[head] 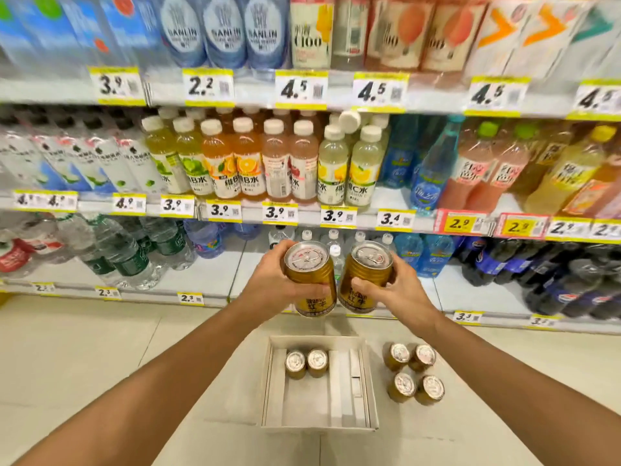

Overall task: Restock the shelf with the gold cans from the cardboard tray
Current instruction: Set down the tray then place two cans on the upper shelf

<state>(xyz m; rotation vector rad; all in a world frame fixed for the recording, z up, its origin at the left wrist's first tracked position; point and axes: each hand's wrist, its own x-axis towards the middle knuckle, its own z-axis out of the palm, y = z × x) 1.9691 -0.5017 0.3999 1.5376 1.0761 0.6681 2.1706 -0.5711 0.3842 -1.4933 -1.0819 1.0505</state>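
Two gold cans in transit: left hand (pixel 268 280) grips one (pixel 311 277), right hand (pixel 400 290) the other (pixel 364 275). Two remain in cardboard tray (pixel 268 381), four on floor (pixel 415 371); shelf (pixel 215 280) gap unfilled.

Bright, even store light fills the view with only faint shadows on the floor (pixel 100 348). The middle is sharp; the shelf (pixel 302 95) blurs and bows toward the left and right edges, wide-angle. Soft glare marks the can lids (pixel 306 257).
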